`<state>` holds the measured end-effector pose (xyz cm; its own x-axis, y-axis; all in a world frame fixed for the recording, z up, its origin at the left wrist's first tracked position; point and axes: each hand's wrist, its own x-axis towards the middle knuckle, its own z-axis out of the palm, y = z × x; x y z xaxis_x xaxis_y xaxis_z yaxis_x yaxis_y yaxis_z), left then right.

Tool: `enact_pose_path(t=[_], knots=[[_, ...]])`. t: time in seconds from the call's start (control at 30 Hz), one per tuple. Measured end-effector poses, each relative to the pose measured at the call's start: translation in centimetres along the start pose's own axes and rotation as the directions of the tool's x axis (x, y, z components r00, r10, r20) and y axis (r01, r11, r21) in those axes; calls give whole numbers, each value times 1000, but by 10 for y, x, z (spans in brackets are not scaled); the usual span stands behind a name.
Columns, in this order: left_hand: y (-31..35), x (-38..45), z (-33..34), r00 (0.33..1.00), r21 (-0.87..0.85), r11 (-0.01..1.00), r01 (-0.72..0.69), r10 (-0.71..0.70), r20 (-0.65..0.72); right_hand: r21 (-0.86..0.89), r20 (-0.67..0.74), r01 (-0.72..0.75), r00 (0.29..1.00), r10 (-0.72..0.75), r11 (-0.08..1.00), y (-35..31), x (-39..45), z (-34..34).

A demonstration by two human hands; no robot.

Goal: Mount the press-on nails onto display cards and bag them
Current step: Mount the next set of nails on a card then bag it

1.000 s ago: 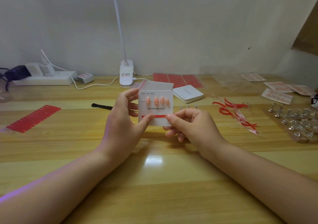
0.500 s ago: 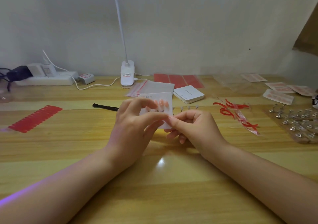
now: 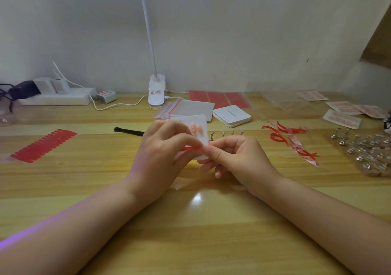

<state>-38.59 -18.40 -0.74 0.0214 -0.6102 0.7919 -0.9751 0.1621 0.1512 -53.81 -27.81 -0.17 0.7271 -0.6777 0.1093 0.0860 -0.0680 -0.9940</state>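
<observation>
Near the middle of the frame a person holds a white display card (image 3: 202, 126) upright just above the wooden table (image 3: 190, 222), both forearms reaching in from the lower corners. The left hand (image 3: 160, 154) covers most of the card's face, its fingers curled, with thumb and forefinger pinching a thin red strip (image 3: 187, 148) that lies across the card's lower part. The right hand (image 3: 237, 158) grips the card's lower right edge, thumb on the front and the other fingers curled behind. Two pink press-on nails (image 3: 196, 129) peek out above the left knuckles, stuck in the card's upper half. Behind the card, toward the upper middle, lie a stack of clear bags with red zip edges (image 3: 186, 107), a small white box (image 3: 232, 115) and a clip lamp (image 3: 156, 90). At the right, curls of red peeled strips (image 3: 283, 135) lie near a tray of metal nail stands (image 3: 368, 150), with filled cards in bags (image 3: 342, 114) beyond them. At the left sits a red sheet cut in strips (image 3: 42, 144), and a black tool (image 3: 129, 130) lies just left of the hands.
</observation>
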Motion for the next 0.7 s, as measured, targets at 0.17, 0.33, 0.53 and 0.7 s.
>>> enact_pose_path(t=[0.17, 0.33, 0.53, 0.7], knots=[[0, 0, -2, 1000, 56, 998, -24, 25, -18, -27, 19, 18, 1000, -17, 999, 1, 0, 1], [-1, -1, 3, 998, 115, 993, -35, 41, -48, -6, -12, -16, 1000, 16, 1000, 2, 1, 1], [-10, -1, 4, 971, -31, 981, 193, -196, -136, 26, -74, -43, 996, 45, 999, 3, 4, -1], [-14, 0, 4, 912, -187, 919, 346, -377, -162, 33, -88, -44, 995, 46, 999, 3, 4, -2]])
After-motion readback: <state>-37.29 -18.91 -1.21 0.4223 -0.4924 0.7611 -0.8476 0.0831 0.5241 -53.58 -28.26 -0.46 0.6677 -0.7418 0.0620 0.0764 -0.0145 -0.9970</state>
